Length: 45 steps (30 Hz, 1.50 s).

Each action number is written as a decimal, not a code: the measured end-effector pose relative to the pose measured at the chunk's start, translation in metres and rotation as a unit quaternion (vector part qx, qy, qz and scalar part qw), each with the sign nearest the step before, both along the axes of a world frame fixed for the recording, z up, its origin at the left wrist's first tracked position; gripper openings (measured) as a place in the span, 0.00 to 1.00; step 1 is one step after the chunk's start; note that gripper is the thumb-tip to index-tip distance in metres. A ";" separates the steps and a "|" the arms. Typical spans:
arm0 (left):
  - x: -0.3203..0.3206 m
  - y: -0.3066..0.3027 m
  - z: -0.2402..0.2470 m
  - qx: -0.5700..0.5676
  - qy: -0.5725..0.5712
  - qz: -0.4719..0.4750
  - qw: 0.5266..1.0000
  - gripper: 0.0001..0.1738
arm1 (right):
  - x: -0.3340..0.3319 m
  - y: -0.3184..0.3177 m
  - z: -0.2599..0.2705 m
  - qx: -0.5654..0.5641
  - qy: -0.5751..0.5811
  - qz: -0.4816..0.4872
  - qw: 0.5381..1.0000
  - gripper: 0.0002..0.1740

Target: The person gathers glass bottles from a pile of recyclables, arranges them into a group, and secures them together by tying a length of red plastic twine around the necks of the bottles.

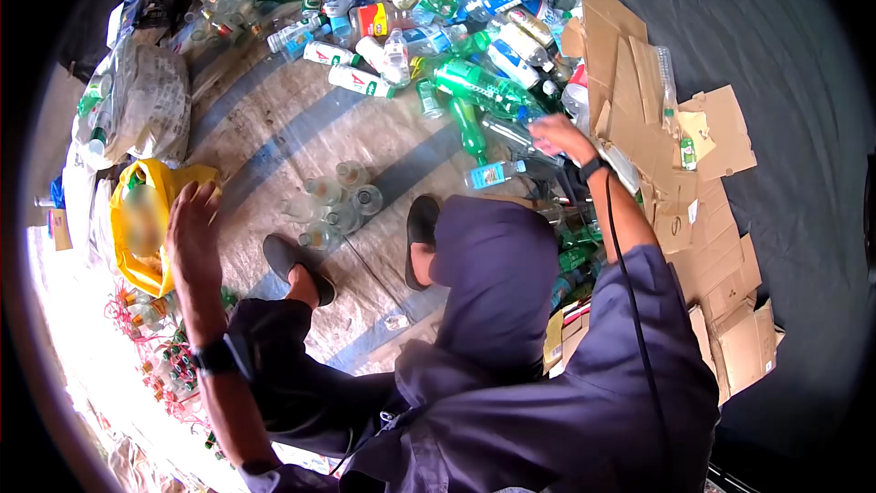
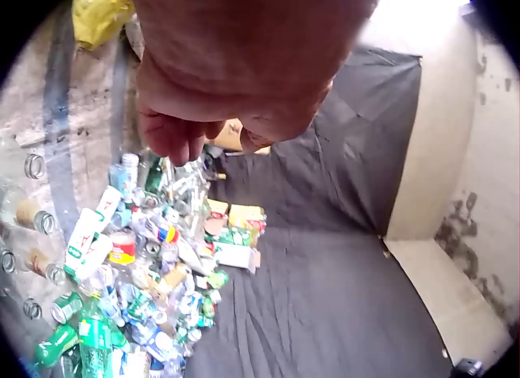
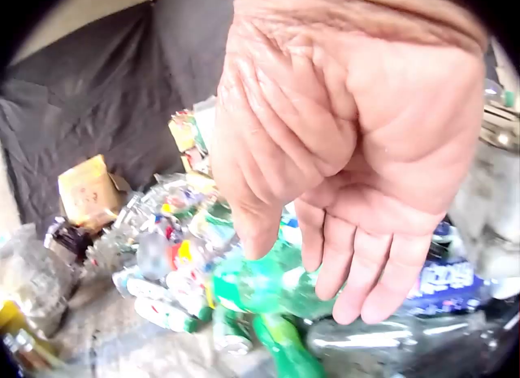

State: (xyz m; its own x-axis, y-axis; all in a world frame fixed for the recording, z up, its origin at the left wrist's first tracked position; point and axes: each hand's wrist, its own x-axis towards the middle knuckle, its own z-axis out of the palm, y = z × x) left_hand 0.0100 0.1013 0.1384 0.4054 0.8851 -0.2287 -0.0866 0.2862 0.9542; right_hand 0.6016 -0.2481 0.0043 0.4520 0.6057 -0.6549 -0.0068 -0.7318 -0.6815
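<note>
My right hand (image 1: pixel 561 138) is over the right side of a heap of used bottles and cans. In the right wrist view its fingers (image 3: pixel 382 264) extend loosely and the palm holds nothing. Below and beyond them lie a large green plastic bottle (image 1: pixel 482 84) and a clear bottle (image 3: pixel 374 333). A smaller green bottle (image 1: pixel 467 131) lies beside these. My left hand (image 1: pixel 194 236) hovers next to a yellow bag (image 1: pixel 165 184), its fingers relaxed and nothing in them. The left wrist view shows that hand (image 2: pixel 236 77) from close up, with the bottle heap beyond.
Several upright glass bottles (image 1: pixel 343 217) stand on the ground sheet (image 1: pixel 265 128) in front of my feet. Flattened cardboard (image 1: pixel 657 146) lies along the right. At the left are a full translucent sack (image 1: pixel 157 100) and bottles with red strings (image 1: pixel 173 361).
</note>
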 end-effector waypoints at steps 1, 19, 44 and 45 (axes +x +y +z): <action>0.000 -0.011 0.021 0.028 0.023 -0.027 0.999 0.26 | -0.015 -0.022 0.001 -0.028 -0.022 -0.057 0.998 0.34; 0.005 -0.044 0.039 -0.001 -0.024 -0.016 1.000 0.21 | 0.002 -0.120 -0.179 0.139 0.083 -0.419 0.894 0.44; 0.039 -0.076 0.064 -0.042 -0.057 -0.009 0.997 0.14 | -0.075 -0.081 -0.129 0.104 -0.091 -0.258 0.956 0.14; 0.039 -0.077 0.065 -0.040 -0.059 -0.007 0.997 0.14 | -0.078 -0.076 -0.124 0.106 -0.092 -0.257 0.956 0.14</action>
State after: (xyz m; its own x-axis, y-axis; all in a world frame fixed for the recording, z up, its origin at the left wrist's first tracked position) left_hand 0.0494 0.0241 0.2033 0.4463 0.8598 -0.2482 -0.1916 0.3627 0.9120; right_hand 0.5233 -0.3237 -0.1193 0.8212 0.3837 -0.4224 -0.1934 -0.5092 -0.8386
